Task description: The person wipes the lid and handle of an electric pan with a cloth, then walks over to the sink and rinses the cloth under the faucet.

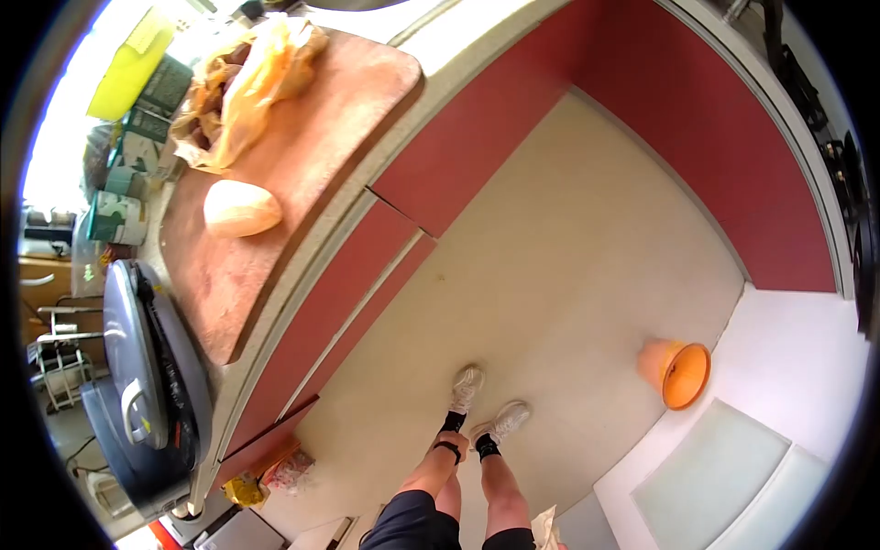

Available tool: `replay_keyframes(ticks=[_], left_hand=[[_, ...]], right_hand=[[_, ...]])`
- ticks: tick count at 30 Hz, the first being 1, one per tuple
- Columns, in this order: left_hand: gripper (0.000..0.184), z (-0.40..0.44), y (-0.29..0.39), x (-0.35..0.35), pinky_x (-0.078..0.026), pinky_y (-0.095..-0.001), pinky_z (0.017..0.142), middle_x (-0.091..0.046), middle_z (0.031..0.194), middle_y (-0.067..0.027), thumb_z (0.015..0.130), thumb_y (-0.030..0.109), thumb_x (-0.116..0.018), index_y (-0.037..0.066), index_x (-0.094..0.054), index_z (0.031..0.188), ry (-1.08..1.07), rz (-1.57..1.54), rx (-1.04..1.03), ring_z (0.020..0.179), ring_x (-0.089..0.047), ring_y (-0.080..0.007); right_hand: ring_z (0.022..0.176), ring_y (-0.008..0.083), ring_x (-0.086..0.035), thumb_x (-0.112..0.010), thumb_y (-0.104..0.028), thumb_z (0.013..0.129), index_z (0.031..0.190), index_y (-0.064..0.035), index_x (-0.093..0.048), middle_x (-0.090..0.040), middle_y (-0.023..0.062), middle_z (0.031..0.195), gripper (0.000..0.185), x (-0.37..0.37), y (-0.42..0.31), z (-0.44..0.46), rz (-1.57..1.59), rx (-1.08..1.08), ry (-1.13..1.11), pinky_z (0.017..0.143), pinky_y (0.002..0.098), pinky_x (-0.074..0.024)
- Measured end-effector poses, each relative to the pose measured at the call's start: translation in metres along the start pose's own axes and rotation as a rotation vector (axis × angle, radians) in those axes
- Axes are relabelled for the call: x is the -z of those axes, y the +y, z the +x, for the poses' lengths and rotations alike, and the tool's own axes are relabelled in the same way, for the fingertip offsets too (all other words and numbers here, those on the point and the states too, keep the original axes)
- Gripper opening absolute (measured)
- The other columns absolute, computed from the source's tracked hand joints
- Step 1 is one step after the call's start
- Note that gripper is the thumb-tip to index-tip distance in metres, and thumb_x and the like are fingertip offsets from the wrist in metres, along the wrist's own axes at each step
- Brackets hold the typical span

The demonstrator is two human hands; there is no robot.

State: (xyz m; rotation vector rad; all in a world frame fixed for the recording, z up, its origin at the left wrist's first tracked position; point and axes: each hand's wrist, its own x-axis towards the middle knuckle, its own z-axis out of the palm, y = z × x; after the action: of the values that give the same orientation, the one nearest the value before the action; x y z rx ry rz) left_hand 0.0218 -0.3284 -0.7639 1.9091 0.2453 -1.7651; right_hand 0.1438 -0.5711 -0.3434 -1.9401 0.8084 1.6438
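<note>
My left hand (pixel 456 443) hangs low in front of my legs, a black band round its wrist. It is small in the view, and how its fingers lie cannot be made out. At the bottom edge, a sliver of my right hand (pixel 562 546) shows against a beige, crumpled, cloth-like thing (pixel 544 526), which it appears to hold. On the counter at upper left lies a reddish-brown board (pixel 339 101). It bears a pale orange, rounded, loaf-shaped thing (pixel 241 209) and an open orange plastic bag (pixel 266 87) with brownish contents. Both hands are well away from the board.
An orange bin (pixel 653 362) lies or tilts on the floor near the white wall. Red cabinets (pixel 495 119) border the floor. A grey lidded appliance (pixel 137 367) and several boxes (pixel 117 218) line the counter. My shoes (pixel 502 422) stand on the beige floor (pixel 550 275).
</note>
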Motion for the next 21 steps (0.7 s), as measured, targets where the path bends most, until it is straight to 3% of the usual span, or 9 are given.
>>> replay_keyframes(ticks=[5,11,14,17,21], left_hand=[[0.049,-0.04,0.013,0.01,-0.055,-0.0466,0.1,-0.072,0.127,-0.0218,0.081,0.026,-0.068,0.003,-0.074,0.124,-0.106,-0.053,-0.136,0.114,-0.071,-0.0365],[0.049,-0.024,0.018,0.005,-0.055,-0.0461,0.1,-0.072,0.126,-0.0218,0.081,0.027,-0.068,0.003,-0.074,0.124,-0.057,-0.118,-0.092,0.115,-0.071,-0.0356],[0.049,-0.009,0.018,-0.002,-0.055,-0.0458,0.1,-0.072,0.125,-0.0217,0.082,0.027,-0.068,0.003,-0.074,0.123,-0.048,-0.13,-0.045,0.115,-0.071,-0.0352],[0.048,-0.02,0.021,-0.003,-0.056,-0.0455,0.1,-0.072,0.125,-0.0217,0.082,0.027,-0.068,0.003,-0.074,0.123,-0.049,-0.148,-0.035,0.115,-0.071,-0.0348],[0.048,-0.044,0.024,0.003,-0.056,-0.0452,0.099,-0.073,0.124,-0.0217,0.082,0.028,-0.069,0.004,-0.074,0.123,-0.032,-0.205,-0.048,0.115,-0.071,-0.0342]], right_hand=[[0.132,0.0268,-0.051,-0.07,-0.027,0.1,0.159,-0.0029,-0.038,-0.052,0.0171,0.151,0.071,0.005,0.007,0.008,0.093,0.14,-0.087,0.109,0.0365,-0.0435],[0.13,0.0268,-0.053,-0.07,-0.026,0.099,0.158,-0.002,-0.04,-0.054,0.0193,0.148,0.07,0.006,0.027,0.04,0.014,-0.018,0.022,0.108,0.0395,-0.0451],[0.128,0.028,-0.055,-0.071,-0.028,0.099,0.154,-0.0008,-0.045,-0.055,0.0214,0.147,0.067,0.008,0.038,0.044,-0.312,0.208,0.043,0.106,0.0411,-0.0474],[0.126,0.0311,-0.057,-0.072,-0.032,0.098,0.15,0.0007,-0.049,-0.058,0.0227,0.143,0.066,0.01,-0.006,0.011,-0.138,0.03,-0.058,0.106,0.0422,-0.0471],[0.124,0.0326,-0.059,-0.071,-0.032,0.099,0.149,0.0,-0.05,-0.063,0.0225,0.137,0.063,0.003,-0.044,-0.017,-0.038,-0.012,0.002,0.106,0.0429,-0.0461]])
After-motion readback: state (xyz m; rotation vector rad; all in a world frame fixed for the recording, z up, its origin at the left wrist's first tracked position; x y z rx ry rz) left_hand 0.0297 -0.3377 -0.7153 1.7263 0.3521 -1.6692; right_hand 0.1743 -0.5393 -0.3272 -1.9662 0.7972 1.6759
